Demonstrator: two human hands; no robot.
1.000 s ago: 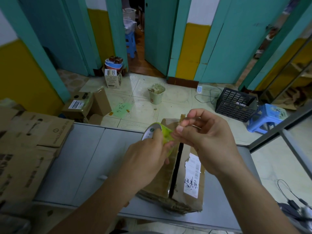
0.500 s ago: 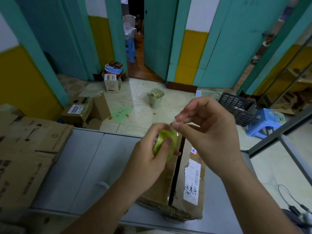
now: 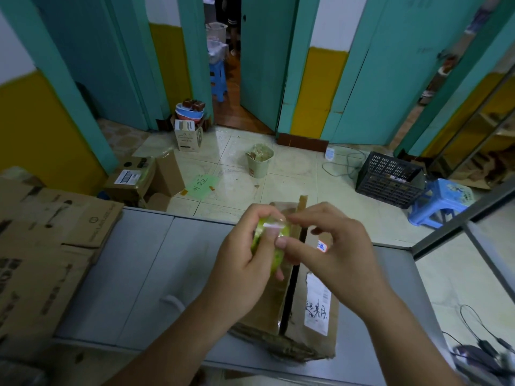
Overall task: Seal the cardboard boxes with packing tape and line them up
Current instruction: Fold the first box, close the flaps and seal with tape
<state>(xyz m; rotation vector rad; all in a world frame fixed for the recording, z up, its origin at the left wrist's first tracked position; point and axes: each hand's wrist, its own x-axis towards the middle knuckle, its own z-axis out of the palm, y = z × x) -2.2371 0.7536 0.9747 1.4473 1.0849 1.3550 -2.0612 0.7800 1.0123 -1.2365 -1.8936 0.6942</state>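
A green packing-tape roll point(image 3: 276, 256) is being gripped in the curled left hand point(image 3: 242, 268), its edge being pinched by fingertips of the right hand point(image 3: 334, 254).

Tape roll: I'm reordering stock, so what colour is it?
Yellow-green tape roll, gripped by the left hand; the head view shows it best.

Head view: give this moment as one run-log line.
left hand holds tape roll | right hand picks tape end | box seam open

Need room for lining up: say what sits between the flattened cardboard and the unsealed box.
Head view: bare grey table between flattened cardboard and box, save one small pale unclear thing.
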